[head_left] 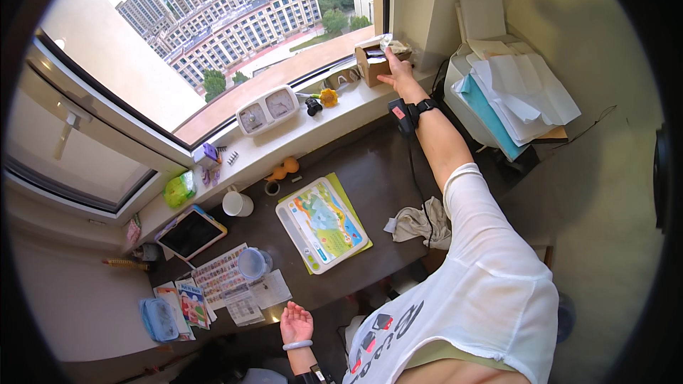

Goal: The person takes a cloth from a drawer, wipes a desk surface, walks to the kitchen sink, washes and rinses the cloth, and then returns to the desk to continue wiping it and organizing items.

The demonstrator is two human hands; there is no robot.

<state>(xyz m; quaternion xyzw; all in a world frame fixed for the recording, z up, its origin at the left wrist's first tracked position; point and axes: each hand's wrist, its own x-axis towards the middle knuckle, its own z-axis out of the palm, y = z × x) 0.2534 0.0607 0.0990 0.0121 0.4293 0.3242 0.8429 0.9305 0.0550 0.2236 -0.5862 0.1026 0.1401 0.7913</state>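
Observation:
My right hand (397,72) reaches to the windowsill and is against a small brown cardboard box (372,66) with papers and a clear plastic wrapper in it; whether the fingers grip the box is hard to tell. Left of it on the sill lie a yellow flower-shaped item (328,97) and a white twin-dial gauge (268,110). My left hand (296,323) is palm up with curled fingers, holding nothing, just off the desk's front edge. On the dark desk, a children's learning board (323,225) with a colourful picture rests on a green sheet, with a crumpled beige cloth (421,222) to its right.
A white mug (237,202), a tablet in a coloured case (192,233), a lidded clear container (255,263), printed sheets (243,298) and a light-blue pouch (158,320) occupy the desk's left part. A paper-filled bin (464,96) stands at right. The window (184,144) is open.

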